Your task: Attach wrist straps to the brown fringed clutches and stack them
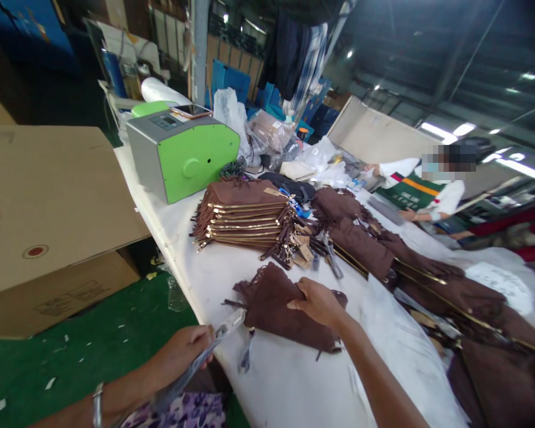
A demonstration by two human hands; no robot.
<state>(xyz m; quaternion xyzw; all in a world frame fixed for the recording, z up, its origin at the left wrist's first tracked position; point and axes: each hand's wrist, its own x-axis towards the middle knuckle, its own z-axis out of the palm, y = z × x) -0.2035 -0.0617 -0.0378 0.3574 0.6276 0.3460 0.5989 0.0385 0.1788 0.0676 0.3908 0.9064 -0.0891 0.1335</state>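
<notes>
A brown fringed zip pouch (280, 306) lies on the white table, its fringe toward the far left. My right hand (318, 302) grips its upper side, thumb and fingers pressed on the fabric. Off the pouch's left corner, my left hand (196, 351) is closed around a long narrow strip in clear plastic (230, 323), which looks like a wrapped strap. A small plastic-wrapped zip pull (246, 353) hangs from the pouch's near edge. Behind it stands a neat stack of similar brown pouches (245, 217) with gold zips and paper tags (303, 252).
A green and grey machine (191, 157) with a phone (191, 111) on top stands at the back left. More brown pouches (365, 244) are heaped along the right. A large cardboard box (53, 208) is left of the table. Across the table a co-worker (421, 190) handles things.
</notes>
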